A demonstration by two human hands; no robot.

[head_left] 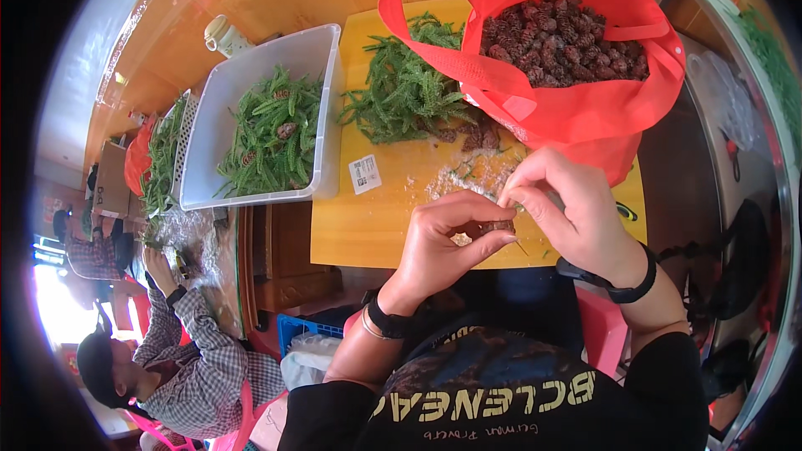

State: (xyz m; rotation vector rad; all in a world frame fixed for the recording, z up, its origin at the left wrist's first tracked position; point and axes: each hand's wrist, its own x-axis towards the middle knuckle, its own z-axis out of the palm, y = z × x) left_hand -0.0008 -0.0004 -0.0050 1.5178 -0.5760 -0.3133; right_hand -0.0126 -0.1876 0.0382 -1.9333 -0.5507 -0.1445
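Observation:
Between the thumb and fingers of my left hand (pixel 439 242) is a small brown pine cone (pixel 495 226), held just above the near part of the yellow table (pixel 359 234). My right hand (pixel 576 209) is pinched close beside it, fingertips near the cone's upper end. Whatever lies in that pinch is too small to make out. Loose pine cones (pixel 480 135) and pale crumbs lie on the table beyond my hands. Behind them spreads a heap of green fir-like sprigs (pixel 409 75). A red bag (pixel 576 104) full of pine cones (pixel 555 38) stands at the far right.
At the left a clear plastic bin (pixel 330 117) holds sprigs with a few cones. A white label (pixel 364 174) lies on the table. Scissors-like black handles (pixel 626 211) show by its right edge. A co-worker in a checked shirt (pixel 205 367) sits at the lower left.

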